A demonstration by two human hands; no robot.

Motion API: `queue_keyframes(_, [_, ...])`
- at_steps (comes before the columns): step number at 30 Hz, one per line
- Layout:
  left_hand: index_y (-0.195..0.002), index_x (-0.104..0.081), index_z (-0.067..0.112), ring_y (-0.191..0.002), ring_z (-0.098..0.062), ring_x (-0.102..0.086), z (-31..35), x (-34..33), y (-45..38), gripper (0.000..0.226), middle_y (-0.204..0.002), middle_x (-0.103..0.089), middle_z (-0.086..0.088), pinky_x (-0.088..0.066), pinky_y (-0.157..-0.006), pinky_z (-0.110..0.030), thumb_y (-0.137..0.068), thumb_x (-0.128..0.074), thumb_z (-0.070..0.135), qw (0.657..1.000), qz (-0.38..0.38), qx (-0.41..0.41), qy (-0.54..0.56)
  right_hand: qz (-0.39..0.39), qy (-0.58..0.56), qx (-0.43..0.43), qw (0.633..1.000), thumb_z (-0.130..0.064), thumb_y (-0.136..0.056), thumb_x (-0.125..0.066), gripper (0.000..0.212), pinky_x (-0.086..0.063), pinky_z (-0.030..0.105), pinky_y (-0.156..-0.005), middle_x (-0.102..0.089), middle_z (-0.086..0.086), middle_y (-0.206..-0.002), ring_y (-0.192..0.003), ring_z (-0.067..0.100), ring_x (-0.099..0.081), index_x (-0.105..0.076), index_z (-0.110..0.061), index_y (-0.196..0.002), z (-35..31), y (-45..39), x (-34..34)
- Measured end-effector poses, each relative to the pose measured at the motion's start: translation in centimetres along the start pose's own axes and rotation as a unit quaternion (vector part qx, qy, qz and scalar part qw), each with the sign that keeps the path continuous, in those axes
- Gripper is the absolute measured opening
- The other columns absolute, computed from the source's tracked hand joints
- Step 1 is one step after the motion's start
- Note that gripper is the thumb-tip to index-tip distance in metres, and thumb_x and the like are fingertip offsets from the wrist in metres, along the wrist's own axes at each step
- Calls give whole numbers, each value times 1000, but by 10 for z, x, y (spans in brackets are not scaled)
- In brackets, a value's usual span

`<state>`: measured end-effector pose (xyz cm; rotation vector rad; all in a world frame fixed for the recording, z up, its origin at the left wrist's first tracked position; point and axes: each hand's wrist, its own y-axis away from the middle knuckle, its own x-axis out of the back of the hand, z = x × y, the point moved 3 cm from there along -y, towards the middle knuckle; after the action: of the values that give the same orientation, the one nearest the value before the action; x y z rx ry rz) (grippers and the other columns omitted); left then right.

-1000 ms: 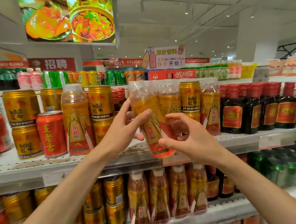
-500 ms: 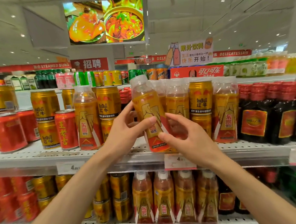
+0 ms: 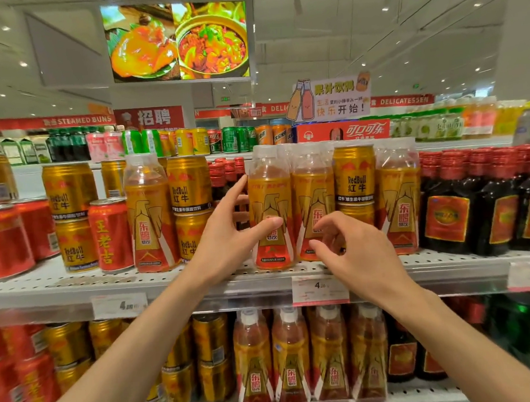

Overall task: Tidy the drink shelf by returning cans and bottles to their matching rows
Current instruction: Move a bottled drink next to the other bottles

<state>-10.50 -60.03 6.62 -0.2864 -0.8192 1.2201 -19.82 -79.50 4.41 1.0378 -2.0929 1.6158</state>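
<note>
An orange energy-drink bottle [image 3: 270,206] with a clear cap stands upright at the front of the middle shelf [image 3: 231,278]. My left hand [image 3: 228,234] wraps its left side, thumb across the label. My right hand [image 3: 352,251] hovers just right of it with curled fingers apart, holding nothing. Matching bottles [image 3: 313,197] stand beside it to the right. A gold Red Bull can [image 3: 354,175] sits among that bottle row. Another orange bottle [image 3: 148,215] stands between gold cans [image 3: 189,187] farther left, next to a red can [image 3: 111,236].
Dark red-capped bottles [image 3: 489,200] fill the shelf's right end and red cans [image 3: 3,241] its left end. The lower shelf holds gold cans [image 3: 212,358] and more orange bottles [image 3: 290,359]. Price tags [image 3: 320,289] line the shelf edge. Mixed drinks stand along the top.
The tilted bottle held in front of the shelf now stands upright on it. My right hand has let go and drawn back a little; my left hand stays on it.
</note>
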Motion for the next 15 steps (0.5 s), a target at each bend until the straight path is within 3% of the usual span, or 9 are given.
queue_keyframes(3, [-159,-16,49,-115,18,-47,-4,-2,4,92,-120,-47,41,-42,-83,-9,-86,-73,50,999,-29,-6,-15,26,37,-7,999,-46,-90,-70,22,-42,11,-57,-58,-19,-76,-68,-3,-57,-58,-30,-100,-1,0,-1])
queue_keyframes(7, [-159,-4,51,-108,19,-53,-11,-2,1,99,-123,-52,32,-48,-71,-2,-88,-73,46,998,-65,9,-15,51,54,-10,997,-50,-89,-69,29,-43,18,-52,-53,-17,-70,-63,2,-55,-51,-28,-97,0,-2,-4])
queue_keyframes(10, [-159,-4,52,-107,16,-56,-14,-6,-1,99,-126,-56,23,-48,-72,1,-89,-74,44,998,-65,7,2,53,41,-9,998,-45,-89,-70,28,-38,15,-52,-51,-18,-69,-62,-4,-52,-49,-28,-96,3,-4,-7])
queue_keyframes(15, [-160,-5,50,-109,24,-51,-17,-9,2,98,-121,-52,35,-50,-76,-2,-89,-73,43,999,-52,-2,14,55,34,-2,998,-40,-88,-73,26,-34,13,-53,-50,-18,-69,-63,-4,-52,-50,-28,-94,7,-5,-9])
